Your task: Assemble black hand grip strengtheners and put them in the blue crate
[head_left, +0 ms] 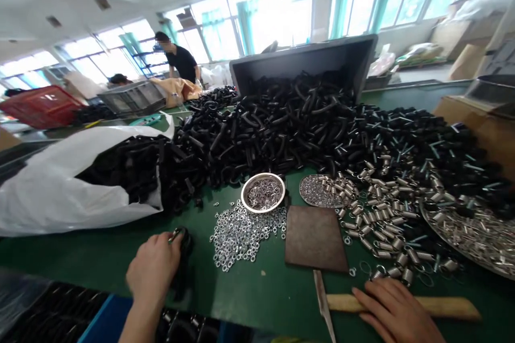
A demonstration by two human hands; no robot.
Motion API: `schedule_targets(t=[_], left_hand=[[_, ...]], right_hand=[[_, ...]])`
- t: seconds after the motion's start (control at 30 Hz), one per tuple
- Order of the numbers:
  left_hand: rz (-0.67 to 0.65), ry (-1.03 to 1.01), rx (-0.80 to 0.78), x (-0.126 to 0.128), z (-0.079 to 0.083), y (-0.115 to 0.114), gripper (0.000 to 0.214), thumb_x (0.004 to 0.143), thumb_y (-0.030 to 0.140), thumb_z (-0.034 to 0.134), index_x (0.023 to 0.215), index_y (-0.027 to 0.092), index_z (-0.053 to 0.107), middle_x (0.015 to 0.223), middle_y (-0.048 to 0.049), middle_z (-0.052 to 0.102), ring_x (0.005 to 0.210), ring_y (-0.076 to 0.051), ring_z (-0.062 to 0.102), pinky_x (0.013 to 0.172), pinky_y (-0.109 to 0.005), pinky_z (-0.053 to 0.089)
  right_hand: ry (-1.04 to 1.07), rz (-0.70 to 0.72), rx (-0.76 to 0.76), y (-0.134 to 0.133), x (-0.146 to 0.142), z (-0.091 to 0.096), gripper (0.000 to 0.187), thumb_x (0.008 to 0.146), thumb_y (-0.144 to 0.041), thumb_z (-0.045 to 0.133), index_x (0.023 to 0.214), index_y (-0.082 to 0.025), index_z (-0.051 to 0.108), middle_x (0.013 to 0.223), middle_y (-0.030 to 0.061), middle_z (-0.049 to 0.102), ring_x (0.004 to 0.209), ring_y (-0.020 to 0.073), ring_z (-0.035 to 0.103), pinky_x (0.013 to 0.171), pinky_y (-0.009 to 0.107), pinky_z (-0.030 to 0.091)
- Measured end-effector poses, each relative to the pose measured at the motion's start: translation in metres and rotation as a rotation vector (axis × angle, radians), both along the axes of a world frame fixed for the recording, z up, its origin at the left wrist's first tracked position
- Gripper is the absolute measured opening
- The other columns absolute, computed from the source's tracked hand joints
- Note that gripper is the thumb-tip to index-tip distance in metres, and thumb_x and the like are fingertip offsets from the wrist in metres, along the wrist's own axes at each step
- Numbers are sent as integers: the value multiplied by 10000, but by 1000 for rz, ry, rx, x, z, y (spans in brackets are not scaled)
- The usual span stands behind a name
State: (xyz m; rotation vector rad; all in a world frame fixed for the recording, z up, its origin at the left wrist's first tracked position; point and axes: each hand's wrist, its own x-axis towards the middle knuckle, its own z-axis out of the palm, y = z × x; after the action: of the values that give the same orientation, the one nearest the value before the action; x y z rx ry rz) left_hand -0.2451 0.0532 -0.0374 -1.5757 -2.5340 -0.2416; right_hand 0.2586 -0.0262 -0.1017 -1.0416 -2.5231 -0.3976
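Note:
My left hand (155,267) is closed on a black curved part (184,257) with a small metal piece at its top, near the table's front edge. The hand hides much of the part's shape. My right hand (396,308) is over the wooden handle of a hammer (446,306), fingers on the far side and thumb on the near side. The hammer's narrow metal head points toward me. Just beyond it lies a square dark metal plate (316,238). Left of the plate are loose metal nuts (237,241) and a round metal bowl (244,201) of small metal parts.
Black curved parts (277,128) heap across the back, spilling from a tipped grey bin (301,61). A white sack (52,187) of black parts lies left. Springs (378,217) and a tray (446,236) of metal pins lie right. A person (183,61) stands far back.

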Motion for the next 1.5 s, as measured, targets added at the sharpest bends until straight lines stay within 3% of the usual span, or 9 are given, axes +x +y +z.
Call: schedule_targets(t=[0.23, 0.37, 0.53, 0.7, 0.83, 1.0, 1.13, 1.3, 1.5], left_hand=[[-974, -547, 38, 236, 7, 144, 285, 858, 365, 479, 1040, 210, 635, 1027, -53, 633, 982, -181, 568, 895, -285, 419], [-1011, -671, -106, 344, -14, 201, 293, 800, 305, 586, 1075, 218, 638, 1017, -59, 625, 973, -176, 563, 898, -270, 404], [-881, -762, -143, 391, -30, 234, 180, 769, 283, 617, 924, 195, 645, 901, -65, 642, 921, -207, 569, 871, -323, 398], [-720, -939, -154, 400, -30, 239, 281, 645, 185, 711, 897, 160, 590, 908, -87, 640, 924, -230, 566, 860, -364, 401], [-653, -1179, -190, 388, -18, 228, 394, 691, 177, 661, 1058, 113, 535, 928, -99, 644, 858, -183, 604, 794, -315, 452], [-729, -1660, -230, 318, 13, 186, 384, 755, 146, 503, 1138, 116, 530, 975, -96, 653, 866, -149, 624, 817, -302, 479], [-675, -2040, -110, 239, 30, 129, 355, 742, 182, 496, 1086, 143, 575, 1025, -87, 634, 903, -175, 615, 827, -349, 489], [-518, -1541, 76, 178, 6, 69, 235, 708, 239, 623, 928, 158, 634, 741, -14, 610, 634, -111, 563, 653, -266, 479], [-791, -501, -135, 174, -36, 46, 302, 712, 72, 510, 900, 215, 698, 1006, -51, 622, 929, -185, 568, 811, -291, 452]], right_hand=[[214, -169, -123, 11, 8, 5, 269, 844, -189, 519, 1085, -221, 636, 925, 62, 670, 855, 191, 609, 767, 333, 478], [343, -318, -183, 32, 16, 13, 228, 869, -162, 477, 1001, -204, 658, 896, 68, 649, 844, 185, 591, 761, 336, 473], [317, -424, -271, 73, 12, 28, 216, 899, -197, 448, 935, -188, 661, 897, 72, 626, 855, 198, 547, 761, 343, 449], [81, -447, -306, 120, -6, 38, 209, 848, -111, 484, 927, -209, 650, 917, 66, 619, 906, 212, 511, 759, 322, 408], [-156, -382, -341, 146, -13, 37, 222, 805, -59, 496, 914, -196, 634, 917, 73, 626, 928, 228, 508, 730, 326, 391], [-124, -307, -352, 153, -5, 31, 190, 810, -67, 480, 888, -172, 618, 915, 92, 614, 912, 240, 520, 719, 339, 402], [318, -336, -484, 142, 2, 31, 139, 845, -214, 499, 957, -191, 578, 902, 69, 593, 863, 218, 549, 698, 331, 428], [1085, -266, -1027, 111, -14, 39, 291, 819, -406, 545, 1015, -200, 481, 620, -37, 507, 538, 129, 501, 463, 244, 376], [1384, -102, -1319, 82, -53, 40, 276, 817, -400, 570, 986, -215, 456, 658, -42, 524, 490, 87, 450, 433, 218, 345]])
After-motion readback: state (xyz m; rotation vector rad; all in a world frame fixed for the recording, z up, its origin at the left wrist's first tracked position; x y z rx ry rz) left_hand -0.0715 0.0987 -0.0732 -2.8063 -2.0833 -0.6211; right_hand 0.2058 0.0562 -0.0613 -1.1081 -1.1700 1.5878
